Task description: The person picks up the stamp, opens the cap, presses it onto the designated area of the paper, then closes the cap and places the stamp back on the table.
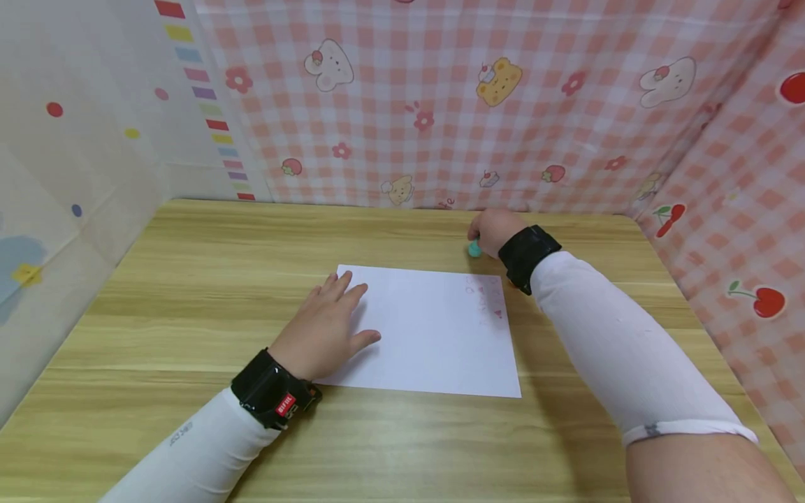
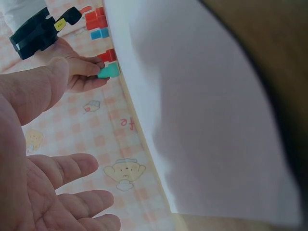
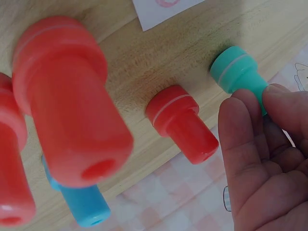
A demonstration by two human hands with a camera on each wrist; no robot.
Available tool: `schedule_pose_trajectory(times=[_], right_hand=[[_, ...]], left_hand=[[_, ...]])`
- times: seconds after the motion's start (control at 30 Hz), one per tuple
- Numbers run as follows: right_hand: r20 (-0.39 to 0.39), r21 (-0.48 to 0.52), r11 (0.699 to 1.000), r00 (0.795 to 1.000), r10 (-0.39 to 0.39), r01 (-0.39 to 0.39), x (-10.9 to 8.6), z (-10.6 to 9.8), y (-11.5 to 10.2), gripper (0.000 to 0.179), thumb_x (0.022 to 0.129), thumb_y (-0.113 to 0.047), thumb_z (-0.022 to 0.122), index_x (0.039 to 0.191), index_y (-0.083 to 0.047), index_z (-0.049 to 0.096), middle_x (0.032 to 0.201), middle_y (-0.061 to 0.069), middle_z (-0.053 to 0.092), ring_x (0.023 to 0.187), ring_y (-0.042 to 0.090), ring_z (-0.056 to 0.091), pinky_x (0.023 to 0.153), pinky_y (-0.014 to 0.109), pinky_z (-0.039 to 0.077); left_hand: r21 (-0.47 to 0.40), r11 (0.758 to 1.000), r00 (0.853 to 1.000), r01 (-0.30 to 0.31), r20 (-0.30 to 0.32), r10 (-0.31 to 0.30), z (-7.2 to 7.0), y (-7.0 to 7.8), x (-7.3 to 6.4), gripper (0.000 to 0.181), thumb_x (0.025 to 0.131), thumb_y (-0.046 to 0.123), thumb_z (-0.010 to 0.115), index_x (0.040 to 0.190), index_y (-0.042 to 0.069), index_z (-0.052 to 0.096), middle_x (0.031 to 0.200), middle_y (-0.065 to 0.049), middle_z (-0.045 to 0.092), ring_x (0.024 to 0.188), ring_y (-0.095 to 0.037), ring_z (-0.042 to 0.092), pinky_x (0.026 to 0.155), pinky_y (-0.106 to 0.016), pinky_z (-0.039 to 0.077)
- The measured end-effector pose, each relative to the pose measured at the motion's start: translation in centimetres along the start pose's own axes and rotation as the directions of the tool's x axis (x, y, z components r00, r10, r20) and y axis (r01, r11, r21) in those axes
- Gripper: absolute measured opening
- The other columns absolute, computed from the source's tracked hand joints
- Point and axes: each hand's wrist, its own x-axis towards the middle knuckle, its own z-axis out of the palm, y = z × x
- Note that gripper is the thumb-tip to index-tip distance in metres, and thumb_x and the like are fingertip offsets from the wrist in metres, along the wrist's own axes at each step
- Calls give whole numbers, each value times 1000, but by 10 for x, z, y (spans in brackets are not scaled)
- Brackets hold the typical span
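Observation:
A sheet of white paper (image 1: 428, 342) lies on the table with small pink and red printed marks (image 1: 484, 297) along its right end. My left hand (image 1: 323, 332) is spread over the paper's left edge, fingers extended and thumb out to the side. Beyond the paper's far right corner, my right hand (image 1: 497, 227) pinches the handle of a teal stamp (image 3: 236, 70) between thumb and fingers. Its wide base is down at the wood in the right wrist view. Beside it stands a red stamp (image 3: 180, 122), handle up.
More stamps stand near the right forearm: a large orange-red stamp (image 3: 67, 101), another orange-red stamp (image 3: 12, 159) at the view's edge, and a blue stamp (image 3: 84, 204). A pink checked cloth (image 1: 409, 91) hangs behind the wooden table (image 1: 402, 454) and along its right side.

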Motion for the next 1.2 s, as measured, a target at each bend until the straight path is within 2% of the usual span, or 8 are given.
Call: schedule_pose_trajectory(times=[0.47,0.87,1.1,1.2], right_hand=[[-9,-1,1000,1000,-8,8,4,3,6,27,102,-1,62,123,-4,77,127,14,75,110,28,68,107,46,55],[1,13,1000,1000,7,-7,0,3,1,28,101,0,62,124,-4,77,129,15,74,110,28,67,109,46,53],[37,74,997,999,24,-26,-4,0,3,36,102,0,61,138,-4,69,137,18,69,120,31,64,113,48,50],[71,124,990,996,57,-66,-8,-8,5,43,102,-1,62,145,-5,62,140,20,66,122,33,62,112,49,51]], left_hand=[[-7,1000,1000,2,4,-2,-1,0,1,83,95,53,74,158,6,45,170,-24,30,161,-45,20,130,-63,18],[3,1000,1000,2,-2,-2,-1,0,1,83,95,53,73,158,7,45,171,-24,29,162,-45,18,130,-64,18],[4,1000,1000,5,-2,-5,-2,0,0,83,95,53,74,157,6,46,170,-25,30,161,-46,19,129,-64,18],[6,1000,1000,7,-1,-7,-2,0,0,83,95,53,74,157,6,47,170,-25,30,161,-46,19,129,-65,18]])
